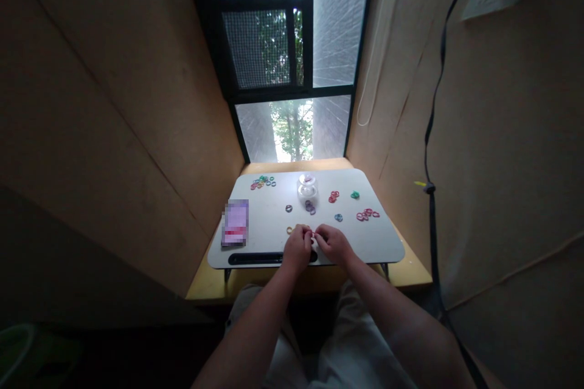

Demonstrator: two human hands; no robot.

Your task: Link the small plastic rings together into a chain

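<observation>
On the white counter (pixel 269 219), nearer the person than the clear jar (pixel 307 189), the left hand (pixel 298 247) and right hand (pixel 334 244) meet, fingers pinched together around a small pinkish ring (pixel 312 234). Purple rings (pixel 310 207) lie just beside the jar.
</observation>
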